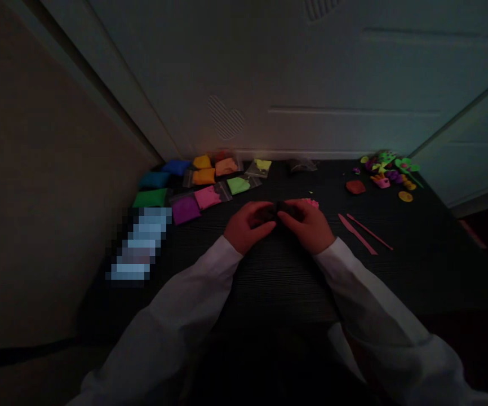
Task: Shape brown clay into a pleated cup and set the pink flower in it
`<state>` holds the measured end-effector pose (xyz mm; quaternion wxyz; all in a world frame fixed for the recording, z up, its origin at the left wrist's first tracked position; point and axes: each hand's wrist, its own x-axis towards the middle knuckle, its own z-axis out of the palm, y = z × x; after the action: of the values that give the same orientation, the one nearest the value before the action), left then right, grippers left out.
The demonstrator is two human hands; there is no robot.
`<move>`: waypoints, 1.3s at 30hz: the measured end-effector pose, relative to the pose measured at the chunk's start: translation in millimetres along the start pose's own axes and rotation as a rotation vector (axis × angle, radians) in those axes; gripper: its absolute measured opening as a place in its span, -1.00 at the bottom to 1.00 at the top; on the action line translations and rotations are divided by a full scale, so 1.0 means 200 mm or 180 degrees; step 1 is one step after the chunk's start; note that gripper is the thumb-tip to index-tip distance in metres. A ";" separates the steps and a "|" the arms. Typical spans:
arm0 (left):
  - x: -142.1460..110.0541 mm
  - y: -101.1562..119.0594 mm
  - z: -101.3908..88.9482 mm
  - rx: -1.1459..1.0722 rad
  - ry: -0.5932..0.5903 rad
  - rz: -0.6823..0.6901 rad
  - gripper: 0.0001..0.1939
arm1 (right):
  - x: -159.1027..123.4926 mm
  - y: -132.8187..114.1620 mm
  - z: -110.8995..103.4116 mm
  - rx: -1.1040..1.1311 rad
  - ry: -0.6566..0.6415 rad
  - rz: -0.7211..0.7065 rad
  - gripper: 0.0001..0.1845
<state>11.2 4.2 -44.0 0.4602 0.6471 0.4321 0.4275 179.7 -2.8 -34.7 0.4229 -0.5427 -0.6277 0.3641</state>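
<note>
My left hand [252, 225] and my right hand [305, 224] meet over the middle of the dark table, fingers curled inward. Between their fingertips they grip a small dark lump of modelling clay [278, 207], whose full shape is hidden by the fingers and the dim light. A bit of pink clay [311, 202] peeks out just behind my right hand. Farther right lie two pink modelling tools, a flat knife [358, 234] and a thin stick [369, 232].
Bags of coloured clay, such as purple [185, 210], pink [207, 197] and green [150, 198], cover the back left. A blurred-out phone-like screen [142, 242] lies at left. Small colourful clay shapes [390, 169] and a red clay piece [355, 186] sit at the back right. A white panel [248, 67] rises behind the table.
</note>
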 end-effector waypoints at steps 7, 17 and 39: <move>0.01 0.01 0.02 -0.0117 0.0384 -0.0268 -0.72 | -0.02 -0.04 0.01 0.0034 -0.0106 -0.0121 -0.74; 0.01 0.05 0.00 -0.0473 0.0410 -0.0756 -0.68 | 0.00 0.00 0.01 0.0463 -0.0181 0.0197 -0.71; 0.01 0.02 0.01 -0.1025 0.0350 -0.0842 -0.67 | 0.00 -0.02 0.00 0.0869 -0.0400 0.0363 -0.72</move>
<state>13.5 5.0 -40.4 0.5855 0.4786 0.4639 0.4615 177.6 -3.2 -31.6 0.4314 -0.4910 -0.5658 0.5027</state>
